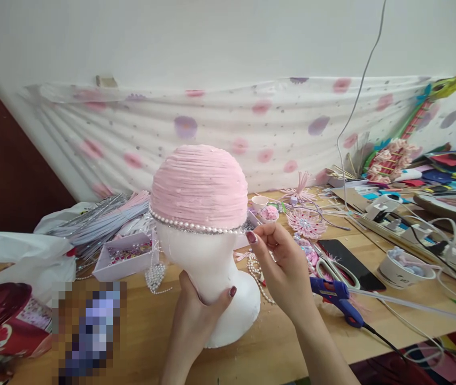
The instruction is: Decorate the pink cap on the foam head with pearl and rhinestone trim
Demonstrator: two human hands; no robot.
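Pearls (194, 226) run in a single row round the lower edge of a pink ribbed cap (199, 184), with a narrow silver trim (204, 232) just beneath them. The cap sits on the crown of a white foam head (191, 254), which stands upright on a wooden table (143, 334), between and slightly above the person's two hands.

The left hand (201, 315) is below the cap, curved partly open round the foam neck: its thumb lies across the near side and its fingers pass behind the neck on the left, so it has hold of the head there. The right hand (281, 267) is raised at the right end of the pearl row, its thumb and forefinger brought close together just beside the cap's edge, its other fingers curled; whether anything is caught between those tips I cannot tell.

Behind the foam neck, on the right hand's side, lies a loose bead string (255, 266). Just beside the right wrist is a blue glue gun (332, 290), with scissors (327, 260) and a dark phone (356, 261) beyond it. Left of the head stand a white box (127, 271) of coloured beads and, nearer the neck, a heap of small white beads (155, 275).
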